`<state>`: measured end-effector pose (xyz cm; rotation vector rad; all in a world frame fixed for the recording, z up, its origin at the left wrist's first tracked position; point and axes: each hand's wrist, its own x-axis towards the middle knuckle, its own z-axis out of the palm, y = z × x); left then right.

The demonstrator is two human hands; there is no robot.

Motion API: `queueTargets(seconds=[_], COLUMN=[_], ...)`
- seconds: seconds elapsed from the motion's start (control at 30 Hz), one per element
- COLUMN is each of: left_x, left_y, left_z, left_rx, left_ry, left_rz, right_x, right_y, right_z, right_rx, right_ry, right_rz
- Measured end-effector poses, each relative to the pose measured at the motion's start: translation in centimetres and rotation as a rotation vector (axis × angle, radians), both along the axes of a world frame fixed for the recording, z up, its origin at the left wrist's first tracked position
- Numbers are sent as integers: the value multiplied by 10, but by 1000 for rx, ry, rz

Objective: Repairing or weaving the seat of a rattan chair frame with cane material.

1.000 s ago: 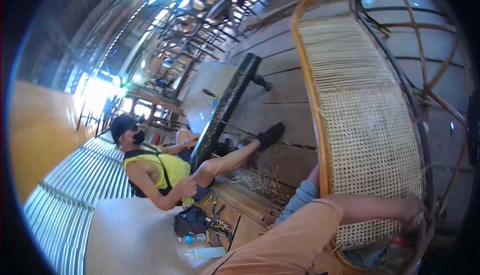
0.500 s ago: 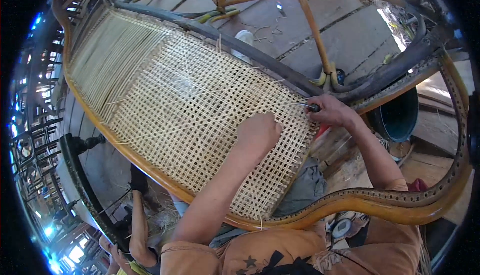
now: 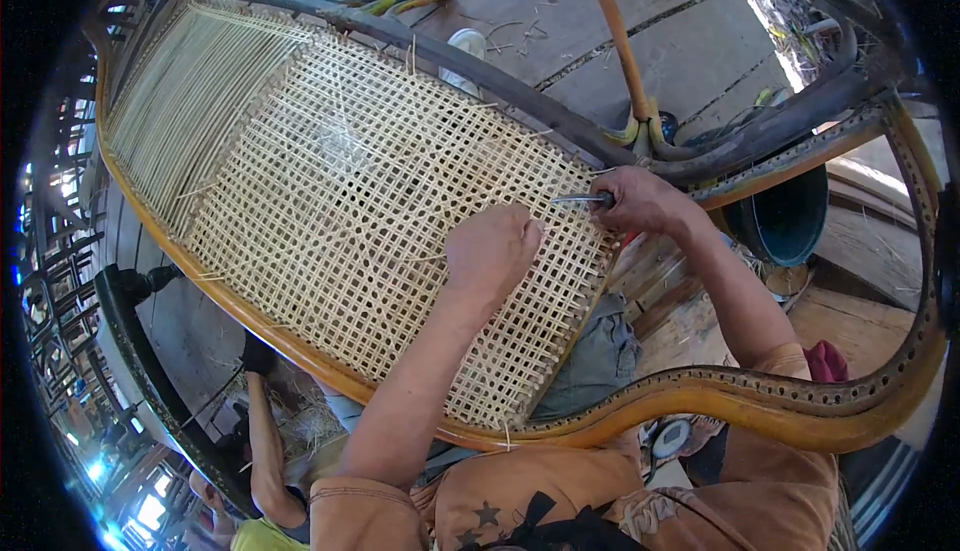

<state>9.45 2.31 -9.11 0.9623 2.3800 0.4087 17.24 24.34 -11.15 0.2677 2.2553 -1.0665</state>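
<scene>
A pale woven cane panel [image 3: 310,201] stretches across a curved, honey-coloured rattan frame [image 3: 290,351]. Over the right part of the weave, my left hand [image 3: 490,251] is closed with its fingers pressed together; whatever they pinch is hidden. To its right, at the panel's far right corner, my right hand [image 3: 645,201] grips an awl-like pointed metal tool [image 3: 575,199] with a dark handle. Its blade points left above the weave, apart from my left hand. A few loose cane ends stick up along the panel's edges.
A dark pole [image 3: 480,76] runs along the panel's far side, with rattan legs [image 3: 622,41] beyond. A dark green bucket [image 3: 785,216] stands under the frame at right. A white cup [image 3: 465,56] is on the plank floor. Another person's arm [image 3: 265,441] shows at lower left.
The whole view has shifted, so the panel and both hands appear farther left and higher. More of the tool's blade shows now, pointing toward my left hand, which stays closed.
</scene>
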Motion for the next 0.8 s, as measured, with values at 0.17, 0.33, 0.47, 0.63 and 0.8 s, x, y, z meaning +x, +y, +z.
queueTargets(seconds=[0.17, 0.33, 0.47, 0.63, 0.8], left_x=[-5, -7, -9, -13, -13], left_y=[-3, -5, -6, -3, 1], left_z=[0, -1, -2, 3, -5], left_rx=[21, 27, 46, 79, 112], left_ry=[-32, -30, -73, -83, -96], left_rz=[-19, -25, 16, -14, 26], right_x=[-12, -14, -15, -22, -18], right_y=[-1, 1, 8, 18, 19], right_z=[1, -3, -7, -4, 5], right_rx=[36, 19, -28, -115, 48], right_ry=[-95, -150, -92, -166, -136], right_rz=[24, 5, -24, -62, 11])
